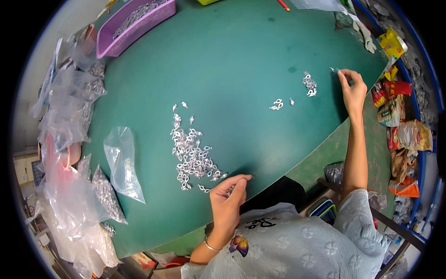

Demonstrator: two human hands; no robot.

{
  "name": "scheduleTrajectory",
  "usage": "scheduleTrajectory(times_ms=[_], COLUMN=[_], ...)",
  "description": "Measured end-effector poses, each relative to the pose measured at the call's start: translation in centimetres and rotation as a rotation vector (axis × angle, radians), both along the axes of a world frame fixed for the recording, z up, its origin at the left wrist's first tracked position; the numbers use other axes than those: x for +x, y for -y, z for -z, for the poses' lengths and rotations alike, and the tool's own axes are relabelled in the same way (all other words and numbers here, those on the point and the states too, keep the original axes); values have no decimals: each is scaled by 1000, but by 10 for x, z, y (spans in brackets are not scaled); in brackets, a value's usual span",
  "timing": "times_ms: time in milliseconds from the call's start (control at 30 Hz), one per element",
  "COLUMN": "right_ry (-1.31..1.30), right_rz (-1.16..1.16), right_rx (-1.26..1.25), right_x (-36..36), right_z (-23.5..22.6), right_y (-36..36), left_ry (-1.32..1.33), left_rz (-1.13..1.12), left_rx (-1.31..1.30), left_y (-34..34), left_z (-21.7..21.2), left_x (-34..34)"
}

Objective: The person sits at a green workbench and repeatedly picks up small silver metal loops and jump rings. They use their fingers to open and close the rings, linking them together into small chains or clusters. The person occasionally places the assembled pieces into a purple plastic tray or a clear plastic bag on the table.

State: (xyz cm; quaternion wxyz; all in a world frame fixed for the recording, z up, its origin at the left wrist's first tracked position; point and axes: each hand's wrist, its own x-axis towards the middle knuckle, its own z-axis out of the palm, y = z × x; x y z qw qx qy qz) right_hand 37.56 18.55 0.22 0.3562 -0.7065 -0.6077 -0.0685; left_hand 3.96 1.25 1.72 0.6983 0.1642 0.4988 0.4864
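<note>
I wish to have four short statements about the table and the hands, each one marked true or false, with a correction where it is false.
1. The bracelet is on the right wrist. False: the bracelet is on the left wrist.
2. Grey pieces show inside the left hand. True.
3. The small pile lies left of the right hand. True.
4. The purple tub stands at the far right. False: the tub stands at the far left.

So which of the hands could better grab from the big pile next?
Left, probably: the left hand is just beside the big pile, though it already holds some pieces. The right hand is farther off, near the small cluster.
</note>
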Motion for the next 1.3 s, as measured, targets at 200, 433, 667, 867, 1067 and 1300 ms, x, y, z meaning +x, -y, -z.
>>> scheduleTrajectory(times_ms=[200, 433, 667, 867, 1067, 1300], right_ry=[109, 82, 109, 207, 370, 331], right_rz=[36, -38, -633, -718, -865, -566], right_rx=[22, 57, -184, -156, -86, -21], right_x=[78, 2, -115, -123, -122, -63], right_z=[23, -6, -14, -4, 7, 5], right_y=[-50, -11, 52, 51, 31, 12], left_ry=[26, -15, -55, -32, -18, 38], left_rz=[12, 15, 84, 33, 42, 31], left_rx=[0, 9, -4, 14, 43, 45], left_y=[-7, 0, 5, 14, 23, 31], left_z=[2, 1, 0, 1, 1, -3], left_x=[4, 1, 6, 0, -8, -17])
